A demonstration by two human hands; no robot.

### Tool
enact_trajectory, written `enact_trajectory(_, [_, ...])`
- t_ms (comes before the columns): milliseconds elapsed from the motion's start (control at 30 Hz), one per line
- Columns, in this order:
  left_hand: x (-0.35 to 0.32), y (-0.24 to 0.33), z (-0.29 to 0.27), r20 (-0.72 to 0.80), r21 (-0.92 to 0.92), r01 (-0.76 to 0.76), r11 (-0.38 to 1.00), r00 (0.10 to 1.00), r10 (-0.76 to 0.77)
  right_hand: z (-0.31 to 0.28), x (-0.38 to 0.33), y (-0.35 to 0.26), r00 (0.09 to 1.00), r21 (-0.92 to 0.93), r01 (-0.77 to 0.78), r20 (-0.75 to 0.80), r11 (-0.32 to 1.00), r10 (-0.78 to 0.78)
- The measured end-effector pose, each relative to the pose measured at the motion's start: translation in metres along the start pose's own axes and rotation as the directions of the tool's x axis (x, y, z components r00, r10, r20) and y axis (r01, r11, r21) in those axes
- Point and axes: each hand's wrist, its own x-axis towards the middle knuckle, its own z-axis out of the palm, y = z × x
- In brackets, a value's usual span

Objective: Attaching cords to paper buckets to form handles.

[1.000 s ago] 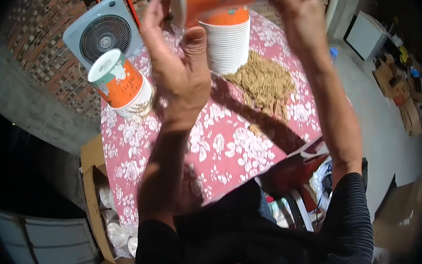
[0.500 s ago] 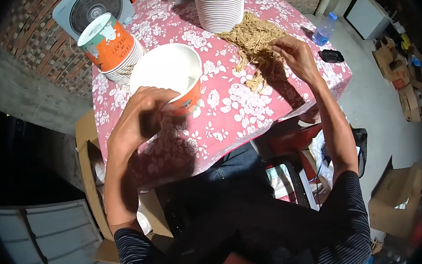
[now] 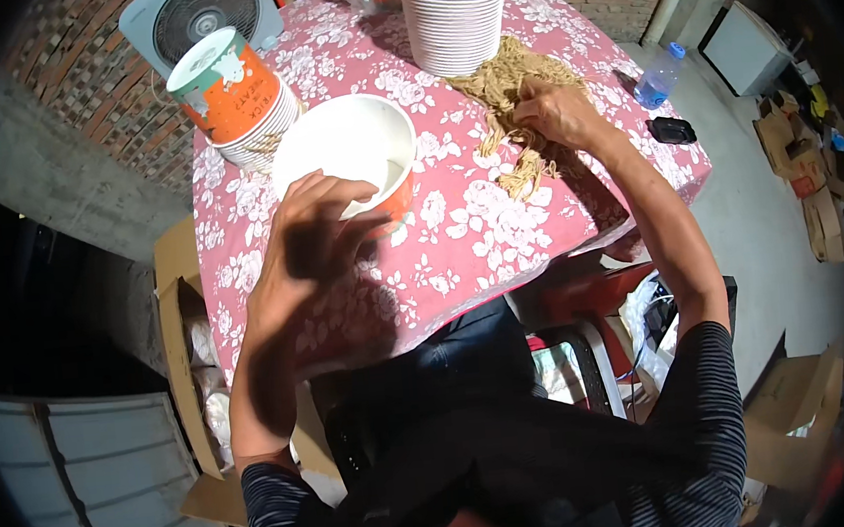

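Fingers [image 3: 336,196] of the left hand [image 3: 305,244] are spread wide and curved over the near rim of an open paper bowl [image 3: 348,160], white inside and orange outside; contact with the rim is seen, but a firm grip cannot be confirmed. Fingers of the right hand [image 3: 554,111] are closed narrowly into a heap of tan raffia-like strands [image 3: 514,105], with a pinch of it apparently gathered.

Position: the bowl stands on the table [image 3: 460,240], which is covered by a pink floral cloth, at about 11 o'clock from the picture centre. The strand heap lies at about 1 o'clock, just beside a tall stack of white bowls [image 3: 456,20] at 12 o'clock.

Progress, as judged: one bowl is set out and is seen empty; no strands are in it yet. The pinch is still at the heap, so filling is not begun for this bowl. Most of the heap remains.

Count: one open bowl under the left hand; one tall stack of bowls at 12 o'clock; one shorter stack with an orange printed bowl [image 3: 226,85] tipped on top at 10 o'clock; one heap of strands; one white fan [image 3: 200,17] beyond the table edge; one clear water bottle [image 3: 659,77] and one dark phone-like object [image 3: 673,129] at 2 o'clock.
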Motion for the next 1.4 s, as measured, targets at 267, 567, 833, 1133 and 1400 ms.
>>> enact_trajectory(267, [0.003,0.015,0.001,-0.043,0.068,0.163,0.984,0.986,-0.16,-0.048,0.001,0.008,0.98,0.346,-0.088,-0.137,0.934,0.143])
enact_trajectory(567, [0.012,0.045,0.015,-0.329,-0.091,0.172,0.981,0.925,-0.193,-0.109,0.015,-0.123,0.975,0.796,-0.149,0.018,0.586,0.223])
enact_trajectory(833, [0.07,0.053,0.028,0.181,-0.717,0.491,0.495,0.816,-0.549,-0.121,0.034,-0.152,0.992,0.848,-0.11,0.058,0.518,0.115])
enact_trajectory(1133, [0.044,0.046,0.001,0.487,-0.724,0.614,0.316,0.778,-0.396,-0.115,0.013,-0.1,0.949,0.826,-0.224,0.064,0.517,0.308])
enact_trajectory(1400, [0.045,0.043,-0.016,0.476,-0.544,0.672,0.502,0.74,-0.475,-0.112,-0.005,-0.078,0.953,0.822,-0.219,0.065,0.525,0.295])
